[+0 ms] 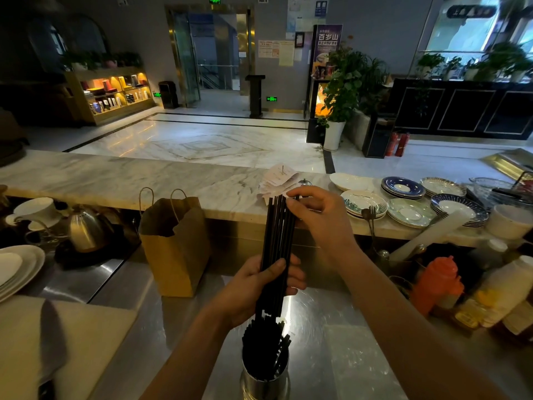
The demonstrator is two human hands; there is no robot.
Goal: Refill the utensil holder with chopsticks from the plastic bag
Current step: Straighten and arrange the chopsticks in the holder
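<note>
A bundle of black chopsticks (276, 226) stands nearly upright above the steel utensil holder (264, 383). My left hand (256, 287) grips the bundle around its lower part. My right hand (320, 215) pinches the top ends of the sticks. The holder sits on the steel counter near the bottom of the view, with several black chopsticks (264, 347) standing in it. No plastic bag is visible.
A brown paper bag (176, 243) stands left of the bundle. A kettle (86, 229), cups and plates (17, 269) lie at left, with a cutting board and knife (52, 342). Stacked saucers (403, 203) and sauce bottles (438, 284) crowd the right. A marble ledge (144, 180) runs behind.
</note>
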